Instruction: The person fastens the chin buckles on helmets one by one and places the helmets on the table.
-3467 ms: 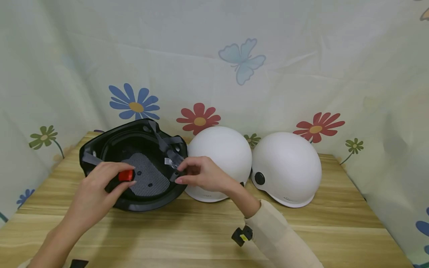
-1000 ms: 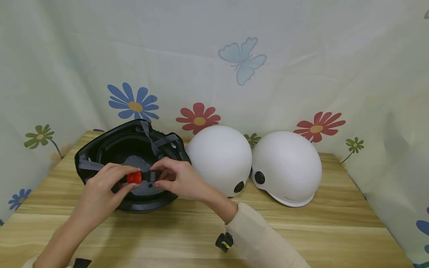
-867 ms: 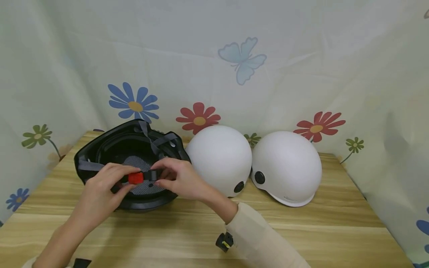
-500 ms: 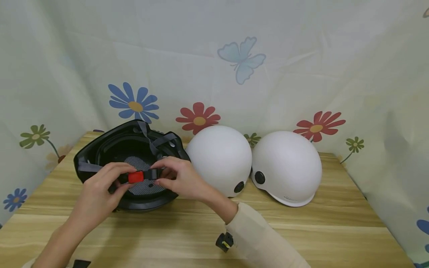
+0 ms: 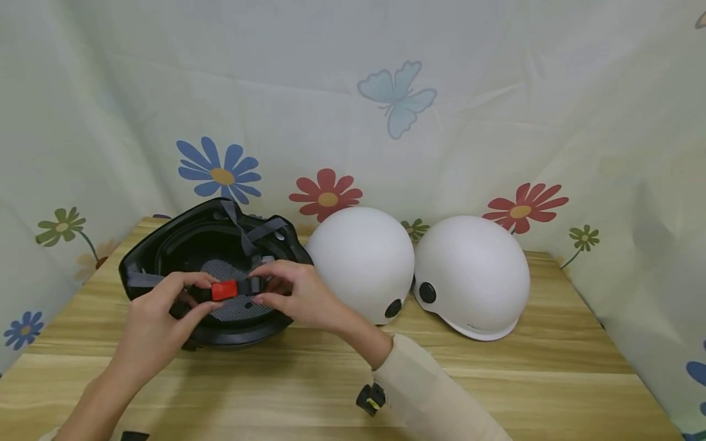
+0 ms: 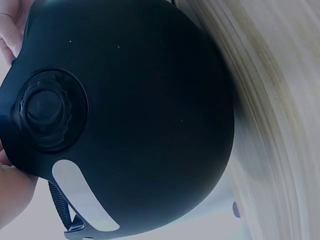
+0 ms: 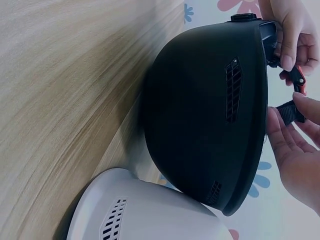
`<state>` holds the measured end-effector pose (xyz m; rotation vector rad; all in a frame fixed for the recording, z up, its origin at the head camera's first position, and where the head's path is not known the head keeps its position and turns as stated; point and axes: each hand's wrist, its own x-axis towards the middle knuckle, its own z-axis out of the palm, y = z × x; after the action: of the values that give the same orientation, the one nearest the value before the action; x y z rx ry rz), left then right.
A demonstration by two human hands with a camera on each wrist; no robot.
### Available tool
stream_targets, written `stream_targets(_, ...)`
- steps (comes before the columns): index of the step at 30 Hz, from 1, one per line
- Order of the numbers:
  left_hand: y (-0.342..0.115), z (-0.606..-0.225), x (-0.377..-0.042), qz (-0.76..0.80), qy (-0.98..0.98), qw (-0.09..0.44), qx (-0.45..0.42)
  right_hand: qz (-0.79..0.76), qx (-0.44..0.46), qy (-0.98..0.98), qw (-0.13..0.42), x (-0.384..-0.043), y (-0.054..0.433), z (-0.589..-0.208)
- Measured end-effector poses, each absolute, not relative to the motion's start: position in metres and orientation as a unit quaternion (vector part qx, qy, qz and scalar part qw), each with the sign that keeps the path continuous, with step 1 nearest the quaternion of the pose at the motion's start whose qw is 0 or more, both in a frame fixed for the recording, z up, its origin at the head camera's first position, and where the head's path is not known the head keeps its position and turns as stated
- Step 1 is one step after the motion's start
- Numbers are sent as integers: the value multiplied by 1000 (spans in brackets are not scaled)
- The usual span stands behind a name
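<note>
A black helmet [image 5: 248, 335] lies upside down on the wooden table, its padded inside facing up. Across its opening runs the chin strap, with a red buckle [image 5: 224, 290] joined to a black clip piece [image 5: 252, 286]. My left hand [image 5: 157, 315] pinches the buckle's left end between thumb and fingers. The black clip piece's right end is pinched by my right hand [image 5: 300, 294]; the right wrist view shows ribbed strap [image 7: 287, 113] between those fingers. In the left wrist view the helmet's outer shell, with a round dark vent knob [image 6: 46, 107], hides most of the left hand.
Two white helmets, one in the middle [image 5: 361, 257] and one to the right [image 5: 471, 269], stand dome up beside the black one. A flowered curtain [image 5: 331, 110] hangs behind the wooden table [image 5: 309, 392].
Earlier the buckle's halves were apart; my right hand brought the black piece left until they met. In the last half second my left fingers slid slightly left, exposing more of the red buckle.
</note>
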<state>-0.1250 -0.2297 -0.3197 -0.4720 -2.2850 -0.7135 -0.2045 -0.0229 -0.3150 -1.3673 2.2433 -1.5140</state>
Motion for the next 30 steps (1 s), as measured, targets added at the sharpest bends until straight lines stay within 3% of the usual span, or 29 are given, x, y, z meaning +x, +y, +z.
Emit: stream_targets(30, -229, -326, -127, -322, -854, 367, -178, -461, -430, 775, 51, -201, -26, -314)
